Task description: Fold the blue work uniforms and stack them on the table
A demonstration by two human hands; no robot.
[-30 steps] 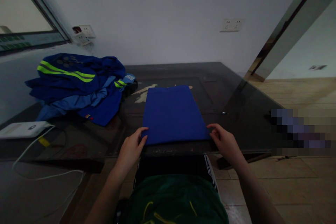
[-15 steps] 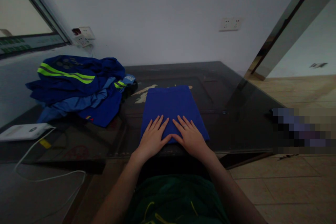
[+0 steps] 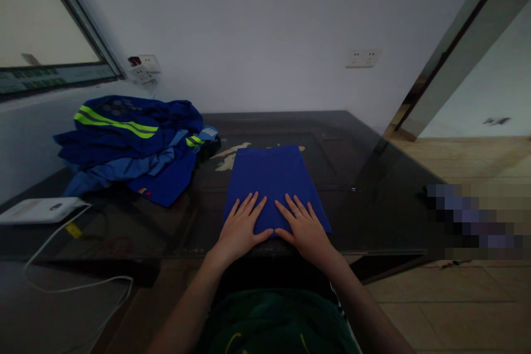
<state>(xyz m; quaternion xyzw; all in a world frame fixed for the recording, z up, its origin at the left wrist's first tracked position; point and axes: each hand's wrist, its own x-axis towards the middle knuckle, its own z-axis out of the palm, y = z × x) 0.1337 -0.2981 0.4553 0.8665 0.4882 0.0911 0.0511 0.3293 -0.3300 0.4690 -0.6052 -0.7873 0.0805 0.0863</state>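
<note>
A folded blue cloth (image 3: 269, 174), possibly a garment, lies flat on the dark table (image 3: 365, 210) in front of me. My left hand (image 3: 243, 227) rests palm down on its near left part, fingers stretched and spread. On the near right part lies my right hand (image 3: 302, 227), also flat with fingers apart and a ring on one finger. The two thumb tips point toward each other with a small gap between them. Part of the cloth's near edge is hidden under my hands.
Left of the cloth is a heap of blue work clothes (image 3: 124, 133) with yellow-green reflective stripes. A white device (image 3: 45, 210) with a white cable lies at the table's left end. Wall sockets (image 3: 363, 58) are above the table. A blurred-out patch (image 3: 477, 218) covers something at the right.
My thumbs have parted slightly, and the hands stay flat on the cloth. The whole view has shifted, with most things appearing a little lower.
</note>
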